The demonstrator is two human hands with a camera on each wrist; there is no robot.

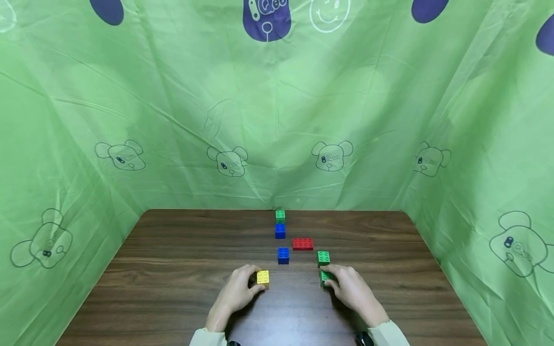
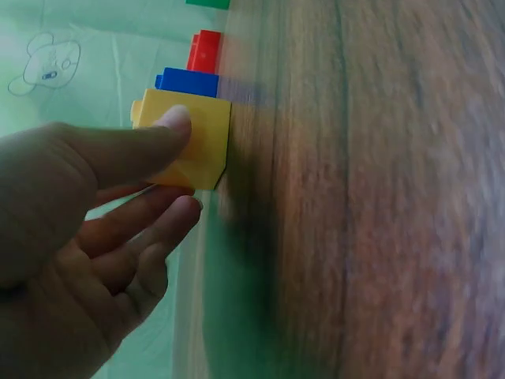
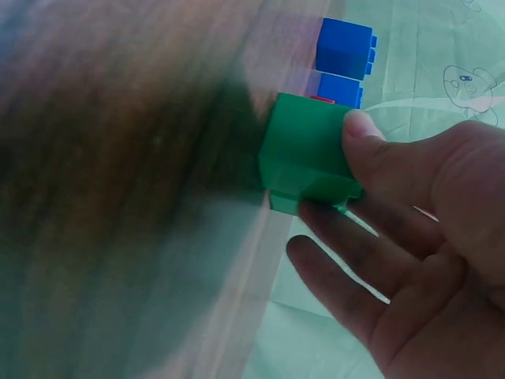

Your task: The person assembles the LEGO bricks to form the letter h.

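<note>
Near the front of the table, my left hand (image 1: 235, 291) pinches a square yellow toy brick (image 1: 262, 277) from its left side. The left wrist view shows the thumb across a face of the yellow brick (image 2: 207, 142), with fingers at its lower side. To the right, my right hand (image 1: 352, 290) pinches a square green brick (image 1: 324, 278) between thumb and fingers, partly covering it. In the right wrist view the thumb lies at an edge of this green brick (image 3: 304, 146). Just behind it stands another green brick (image 1: 323, 258).
A blue brick (image 1: 283, 255) stands between and beyond the hands, with a longer red brick (image 1: 302, 244) behind it to the right. Farther back are another blue brick (image 1: 280, 231) and a green one (image 1: 280, 216). Green cloth (image 1: 277, 182) walls surround the wooden table (image 1: 182, 259).
</note>
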